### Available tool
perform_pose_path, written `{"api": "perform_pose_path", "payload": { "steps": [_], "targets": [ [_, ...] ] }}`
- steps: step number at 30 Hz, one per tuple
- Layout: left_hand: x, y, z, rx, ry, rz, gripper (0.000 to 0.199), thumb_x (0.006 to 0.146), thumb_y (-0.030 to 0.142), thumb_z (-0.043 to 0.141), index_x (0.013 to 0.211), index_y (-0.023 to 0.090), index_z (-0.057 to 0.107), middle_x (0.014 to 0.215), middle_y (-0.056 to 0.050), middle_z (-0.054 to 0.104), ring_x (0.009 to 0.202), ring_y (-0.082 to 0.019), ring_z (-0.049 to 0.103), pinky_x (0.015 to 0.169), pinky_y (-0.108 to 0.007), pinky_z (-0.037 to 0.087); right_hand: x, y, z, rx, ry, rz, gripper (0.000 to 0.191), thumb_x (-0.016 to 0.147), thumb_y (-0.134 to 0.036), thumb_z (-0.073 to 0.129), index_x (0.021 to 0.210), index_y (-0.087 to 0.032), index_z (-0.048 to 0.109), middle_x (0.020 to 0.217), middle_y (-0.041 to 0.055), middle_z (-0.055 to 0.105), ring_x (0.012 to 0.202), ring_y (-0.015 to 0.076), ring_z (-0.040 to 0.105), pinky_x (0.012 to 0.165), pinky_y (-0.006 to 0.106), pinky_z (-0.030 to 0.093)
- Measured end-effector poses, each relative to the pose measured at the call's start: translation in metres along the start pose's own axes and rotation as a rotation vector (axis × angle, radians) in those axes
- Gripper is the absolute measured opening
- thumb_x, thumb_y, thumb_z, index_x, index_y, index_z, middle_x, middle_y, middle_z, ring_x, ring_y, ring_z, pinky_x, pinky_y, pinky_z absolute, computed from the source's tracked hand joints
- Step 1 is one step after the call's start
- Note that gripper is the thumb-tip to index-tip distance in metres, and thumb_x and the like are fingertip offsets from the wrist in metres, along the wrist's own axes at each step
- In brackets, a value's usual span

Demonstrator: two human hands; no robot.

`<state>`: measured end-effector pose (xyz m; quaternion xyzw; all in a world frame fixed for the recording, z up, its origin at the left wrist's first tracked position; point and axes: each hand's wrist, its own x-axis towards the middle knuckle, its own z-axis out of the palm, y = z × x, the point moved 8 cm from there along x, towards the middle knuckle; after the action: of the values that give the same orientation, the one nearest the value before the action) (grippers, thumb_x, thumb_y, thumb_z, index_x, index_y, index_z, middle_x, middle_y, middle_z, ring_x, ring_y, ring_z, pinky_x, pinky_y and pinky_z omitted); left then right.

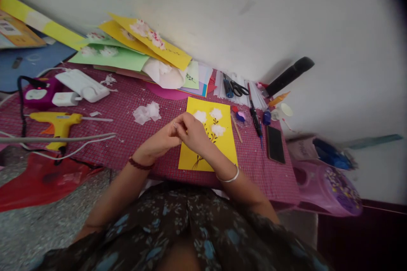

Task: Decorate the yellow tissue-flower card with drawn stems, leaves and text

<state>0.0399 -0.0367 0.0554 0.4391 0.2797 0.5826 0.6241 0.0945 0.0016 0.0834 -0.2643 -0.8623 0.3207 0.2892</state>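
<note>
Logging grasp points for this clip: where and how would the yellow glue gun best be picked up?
Probably by the handle, with the left hand coming from the person's side. The yellow glue gun lies flat, its handle pointing toward the person, its glue stick sticking out rightward. A grey cable crosses the handle in this view, so gripping near the body seems safer.

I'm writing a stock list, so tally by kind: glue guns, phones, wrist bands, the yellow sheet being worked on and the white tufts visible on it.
Glue gun: 1
Phone: 1
Wrist bands, dark red band and white band: 2
Yellow sheet: 1
White tufts: 3
Total: 8
</note>
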Motion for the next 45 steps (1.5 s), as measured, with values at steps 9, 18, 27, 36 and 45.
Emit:
{"api": "perform_pose_path", "payload": {
  "steps": [9,18,27,36,45],
  "targets": [
    [0.001,-0.01,-0.005,-0.44,0.078,-0.125,0.06,0.085,0.068,0.061,0.109,0.013,0.067,0.119,-0.015,0.069,0.136,-0.034,0.052,0.115,-0.049,0.04,-0.002,-0.004,0.001,-0.034,0.001,-0.1,0.013,0.097,-0.02,0.046,0.095,-0.021,0.059,0.096,0.0063,0.066,0.095,0.0188,0.061,0.087,0.035,0.049],
    [-0.001,-0.025,-0.001,-0.362,0.076,-0.097,0.084,0.085,0.085,0.04,0.131,0.019,0.062,0.146,-0.015,0.057,0.149,-0.034,0.034,0.12,-0.052,0.03,0.016,0.029,-0.021,-0.127,0.132,0.158,0.014,0.095,-0.027,0.05,0.083,-0.023,0.056,0.083,0.0023,0.066,0.076,0.0183,0.059,0.074,0.034,0.045],
    [0.008,-0.016,-0.009,-0.337,0.136,-0.043,0.085,0.096,0.072,0.011,0.088,0.015,0.075,0.086,-0.011,0.068,0.102,-0.025,0.062,0.083,-0.035,0.058,-0.006,-0.007,-0.004,-0.082,0.138,-0.036,0.016,0.096,-0.021,0.048,0.084,-0.022,0.06,0.092,0.0063,0.065,0.092,0.0202,0.059,0.085,0.036,0.047],
    [-0.001,-0.014,-0.017,-0.389,0.236,-0.139,0.098,0.079,0.094,0.028,0.128,0.018,0.066,0.144,-0.016,0.057,0.14,-0.034,0.044,0.104,-0.046,0.05,0.009,0.039,-0.051,0.064,0.383,0.141,0.013,0.091,-0.025,0.056,0.079,-0.023,0.056,0.08,0.0006,0.059,0.074,0.0158,0.054,0.073,0.032,0.045],
    [-0.009,-0.007,-0.011,-0.279,0.23,-0.046,0.088,0.082,0.091,0.033,0.116,0.02,0.073,0.148,-0.013,0.054,0.142,-0.033,0.041,0.105,-0.043,0.047,0.014,0.051,-0.028,0.161,0.276,0.238,0.014,0.085,-0.023,0.059,0.073,-0.022,0.055,0.07,-0.0032,0.057,0.068,0.0141,0.051,0.069,0.03,0.041]
  ]
}}
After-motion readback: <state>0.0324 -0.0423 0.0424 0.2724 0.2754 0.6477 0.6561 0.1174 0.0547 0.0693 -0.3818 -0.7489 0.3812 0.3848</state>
